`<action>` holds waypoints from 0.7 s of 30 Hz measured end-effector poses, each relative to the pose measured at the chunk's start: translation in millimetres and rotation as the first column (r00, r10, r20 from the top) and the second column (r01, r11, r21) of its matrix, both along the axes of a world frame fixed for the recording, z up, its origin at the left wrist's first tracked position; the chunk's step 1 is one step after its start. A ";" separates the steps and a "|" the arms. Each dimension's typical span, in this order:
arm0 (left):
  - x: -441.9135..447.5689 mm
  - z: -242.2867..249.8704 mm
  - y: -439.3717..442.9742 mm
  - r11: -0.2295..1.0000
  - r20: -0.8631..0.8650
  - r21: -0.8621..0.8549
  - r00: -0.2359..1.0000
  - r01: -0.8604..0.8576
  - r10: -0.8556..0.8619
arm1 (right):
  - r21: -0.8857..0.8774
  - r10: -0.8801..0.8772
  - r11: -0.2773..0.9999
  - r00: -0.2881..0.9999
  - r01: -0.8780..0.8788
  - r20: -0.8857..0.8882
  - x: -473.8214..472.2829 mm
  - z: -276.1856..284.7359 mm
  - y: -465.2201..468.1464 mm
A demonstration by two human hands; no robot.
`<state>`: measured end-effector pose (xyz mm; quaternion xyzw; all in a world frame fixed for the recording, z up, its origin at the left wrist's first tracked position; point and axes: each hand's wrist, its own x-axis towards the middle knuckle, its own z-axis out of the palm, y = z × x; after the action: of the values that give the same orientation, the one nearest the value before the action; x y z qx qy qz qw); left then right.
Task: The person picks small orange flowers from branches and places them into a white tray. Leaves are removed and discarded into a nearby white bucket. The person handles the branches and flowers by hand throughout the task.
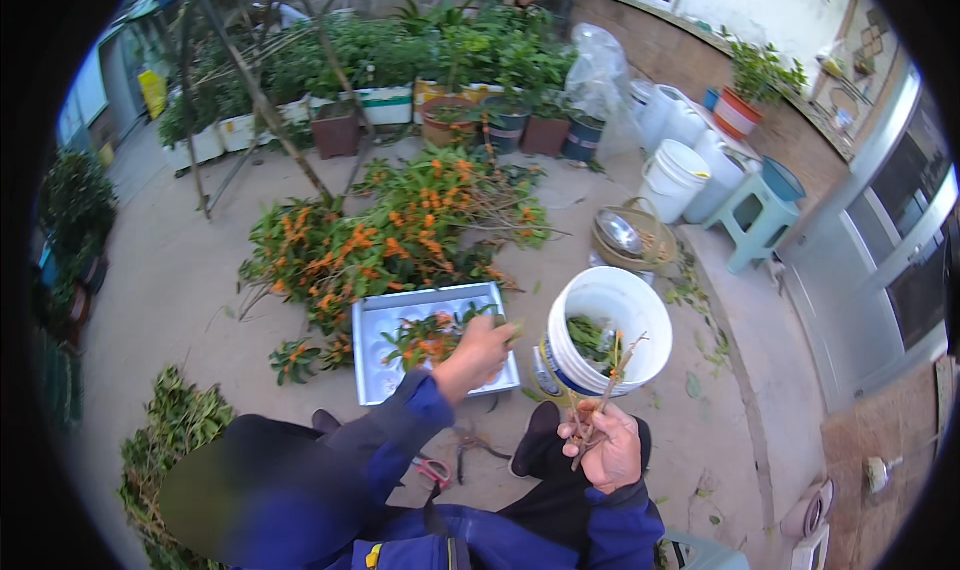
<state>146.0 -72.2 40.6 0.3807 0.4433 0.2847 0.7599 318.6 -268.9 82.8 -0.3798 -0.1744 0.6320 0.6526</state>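
Observation:
My left hand (pixel 478 354) is over the right side of a shallow pale tray (pixel 491 297), its fingers closed on a few green leaves (pixel 513 331). In the tray lie leafy sprigs with orange flowers (pixel 420 343). My right hand (pixel 611 448) grips a bare, forked twig (pixel 616 375) with small orange blossoms near its upper part. The twig's tip overlaps the near rim of a white plastic bucket (pixel 651 300) in view. Green leaves (pixel 589 339) lie inside that bucket. Red-handled scissors (pixel 436 471) are on the ground between my feet, partly hidden.
Beyond the tray spreads a heap of cut, orange-flowered branches (pixel 390 232). Leafy cuttings (pixel 176 435) are piled at left. Wooden poles (pixel 255 90) stand before potted plants (pixel 450 52). At right are a basket (pixel 622 259), a white pail (pixel 675 176) and a plastic stool (pixel 757 221) near a raised step.

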 end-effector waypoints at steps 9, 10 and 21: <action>131.2 1.2 69.0 0.960 -0.020 0.214 0.983 0.181 -0.181 | 0.015 -0.453 0.888 0.872 0.459 0.184 99.8 8.7 -50.3; 122.5 -3.3 67.0 0.958 0.044 0.249 0.986 0.143 -0.159 | -0.008 -0.502 0.854 0.828 0.520 0.249 115.6 5.6 -64.1; -160.3 -106.1 63.4 0.945 -0.105 -0.072 0.945 -0.318 0.310 | -0.529 0.115 0.382 0.529 0.758 0.841 242.6 -260.2 -259.4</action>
<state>-14.3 -8.7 -65.5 0.2840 0.5450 0.3645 0.6997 561.2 -528.3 -177.5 -0.9127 0.0024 0.2277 0.3394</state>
